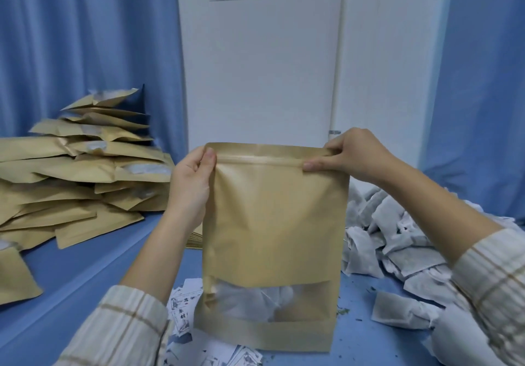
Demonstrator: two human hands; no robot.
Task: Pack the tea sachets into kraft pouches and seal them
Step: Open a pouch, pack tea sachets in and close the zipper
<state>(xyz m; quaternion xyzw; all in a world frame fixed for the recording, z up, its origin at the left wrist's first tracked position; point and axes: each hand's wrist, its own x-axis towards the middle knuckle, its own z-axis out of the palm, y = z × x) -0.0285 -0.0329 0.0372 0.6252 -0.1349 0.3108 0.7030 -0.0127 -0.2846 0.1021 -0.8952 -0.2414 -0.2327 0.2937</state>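
A kraft pouch (272, 218) stands upright in front of me on the blue table. White tea sachets show through its clear window (267, 300) near the bottom. My left hand (190, 183) pinches the pouch's top left corner at the zip strip. On the right end of that strip my right hand (352, 155) pinches with thumb and fingers. A heap of loose white tea sachets (403, 249) lies to the right of the pouch.
A tall pile of kraft pouches (82, 172) fills the left side of the blue table (93, 266). Small printed paper cards (181, 311) lie scattered under and in front of the pouch. A white cabinet (261, 67) and blue curtains stand behind.
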